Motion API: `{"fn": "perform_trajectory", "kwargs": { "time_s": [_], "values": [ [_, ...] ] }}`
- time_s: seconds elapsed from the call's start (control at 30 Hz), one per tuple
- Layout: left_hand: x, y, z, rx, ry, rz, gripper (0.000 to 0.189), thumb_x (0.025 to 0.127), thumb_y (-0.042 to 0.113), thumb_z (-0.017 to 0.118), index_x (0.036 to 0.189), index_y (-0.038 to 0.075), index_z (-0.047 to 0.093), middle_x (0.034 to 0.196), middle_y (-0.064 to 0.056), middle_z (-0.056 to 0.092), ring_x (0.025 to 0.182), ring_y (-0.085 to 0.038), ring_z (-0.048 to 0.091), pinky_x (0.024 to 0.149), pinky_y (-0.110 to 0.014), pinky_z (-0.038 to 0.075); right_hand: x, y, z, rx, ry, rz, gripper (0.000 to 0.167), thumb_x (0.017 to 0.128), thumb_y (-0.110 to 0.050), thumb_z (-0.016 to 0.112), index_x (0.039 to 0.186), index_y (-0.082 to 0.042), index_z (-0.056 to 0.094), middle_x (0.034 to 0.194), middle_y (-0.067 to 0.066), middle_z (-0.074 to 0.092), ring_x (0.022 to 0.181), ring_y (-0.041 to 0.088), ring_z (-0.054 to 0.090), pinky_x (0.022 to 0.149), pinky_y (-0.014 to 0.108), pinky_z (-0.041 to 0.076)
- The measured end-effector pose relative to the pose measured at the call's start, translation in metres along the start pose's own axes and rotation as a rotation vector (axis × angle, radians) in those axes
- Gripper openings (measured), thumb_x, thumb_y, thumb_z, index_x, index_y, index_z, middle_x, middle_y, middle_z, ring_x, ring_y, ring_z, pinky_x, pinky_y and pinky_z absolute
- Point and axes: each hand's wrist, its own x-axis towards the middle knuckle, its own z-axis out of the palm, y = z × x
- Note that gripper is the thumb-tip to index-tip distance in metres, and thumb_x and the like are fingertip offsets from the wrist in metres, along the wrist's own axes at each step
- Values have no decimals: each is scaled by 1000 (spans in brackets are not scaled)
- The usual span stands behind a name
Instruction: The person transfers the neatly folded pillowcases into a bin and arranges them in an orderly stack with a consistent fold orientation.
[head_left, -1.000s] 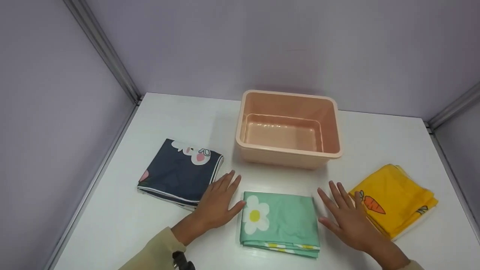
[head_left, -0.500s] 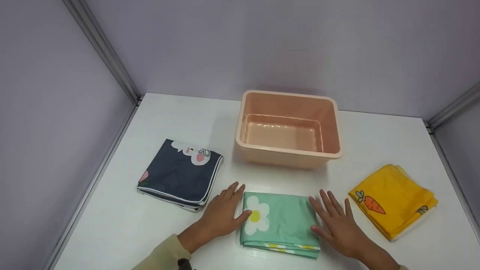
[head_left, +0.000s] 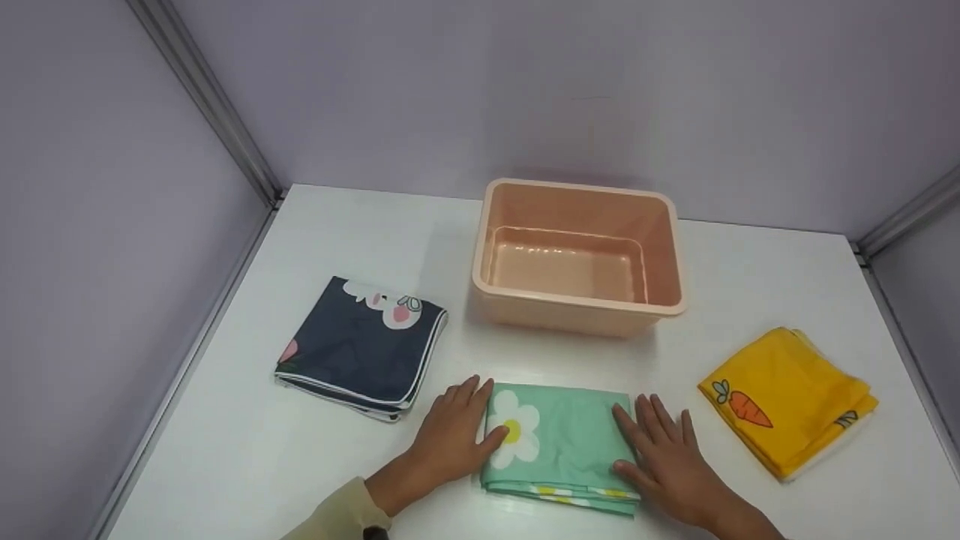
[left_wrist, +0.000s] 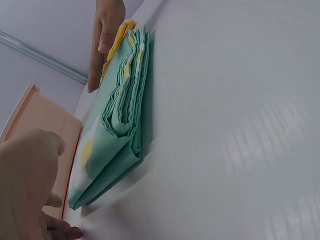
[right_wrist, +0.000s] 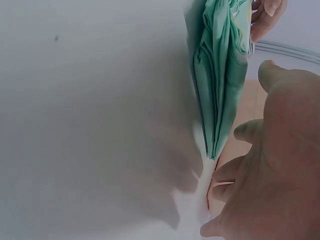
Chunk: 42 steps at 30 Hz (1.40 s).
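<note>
A folded mint-green cloth (head_left: 566, 435) with a white daisy print lies flat between my two hands. My left hand (head_left: 450, 435) is at its left edge, fingers extended and the thumb over the daisy. At the right edge is my right hand (head_left: 667, 461), fingers spread, with thumb and index finger overlapping the cloth in the head view. Both wrist views show the cloth's layered folds (left_wrist: 120, 100) from the side, with the palms beside it. In the right wrist view the right hand (right_wrist: 280, 150) hovers close by the cloth's corner (right_wrist: 212, 145).
A peach plastic bin (head_left: 577, 306) stands behind the cloth, nothing inside. To the left lies a folded navy cloth (head_left: 360, 352) with white trim; to the right, a folded yellow cloth (head_left: 787, 405) with a carrot print. Walls enclose the white table (head_left: 225, 450) at the back and sides.
My left hand has moved right and nearer me, away from the navy cloth to the green cloth's edge. The right hand has moved left and nearer me, onto its right edge.
</note>
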Motion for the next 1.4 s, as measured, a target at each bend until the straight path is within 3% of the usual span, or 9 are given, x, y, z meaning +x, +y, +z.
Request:
{"fn": "perform_trajectory", "kwargs": {
  "time_s": [0.37, 0.63, 0.9, 1.4],
  "values": [
    [1, 5, 9, -25, 9, 9, 69, 103, 46, 55, 153, 1, 40, 148, -15, 47, 130, -29, 47, 107, -48, 41, 2, -4, 13, 32, -18, 16, 84, 99, -65, 48, 163, -15, 26, 167, 23, 12, 154, 44, 2, 116, 70, -8],
    [0, 11, 10, -131, 56, -23, 67, 101, 40, 61, 151, -1, 43, 145, -18, 49, 129, -31, 47, 108, -49, 40, 3, -6, 15, 58, -24, 36, 87, 98, -67, 48, 163, -15, 24, 168, 22, 10, 155, 42, 1, 117, 69, -7],
    [1, 15, 10, -338, 93, -59, 61, 99, 30, 64, 148, -2, 45, 145, -20, 50, 134, -34, 47, 112, -51, 38, 4, -5, 15, 76, -17, 46, 86, 98, -68, 45, 163, -16, 25, 168, 20, 12, 155, 40, 3, 118, 67, -5],
    [-1, 12, 14, -420, 116, -53, 55, 99, 23, 65, 146, 1, 46, 147, -17, 48, 138, -32, 44, 115, -49, 36, 3, -6, 17, 153, 11, 51, 81, 100, -61, 50, 162, -15, 27, 168, 19, 13, 155, 39, 6, 122, 61, 1]
  ]
}}
